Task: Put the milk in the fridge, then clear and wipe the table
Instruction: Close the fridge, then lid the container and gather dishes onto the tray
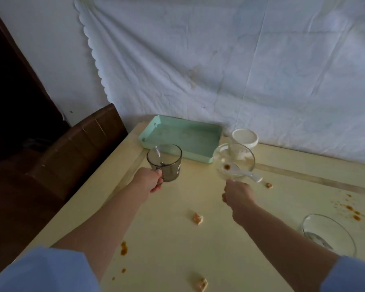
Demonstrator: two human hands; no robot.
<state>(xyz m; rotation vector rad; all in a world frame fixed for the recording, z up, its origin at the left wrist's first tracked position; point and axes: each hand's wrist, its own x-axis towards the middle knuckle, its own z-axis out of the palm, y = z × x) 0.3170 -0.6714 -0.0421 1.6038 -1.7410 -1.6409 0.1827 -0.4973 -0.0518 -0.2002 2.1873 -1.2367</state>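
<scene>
Pale yellow surface (177, 249) below white cloth (219, 70), crumbed and stained. Milk: not in view.

Smoky grey glass mug (167, 165), spoon (158, 153) inside, just before mint green plastic tray (181, 138); left grip (150, 180) curled round handle.

Clear glass bowl (233, 161) with white spoon (249, 174), tilted; right grip (238, 194) pinching near rim.

Both vessels rigid, smooth, breakable, likely light. Spoons loose: carry level.

Second clear glass bowl (329, 234) near right edge, unheld. Biscuit crumbs (197, 218), orange spots (353, 213) left to wipe.
</scene>
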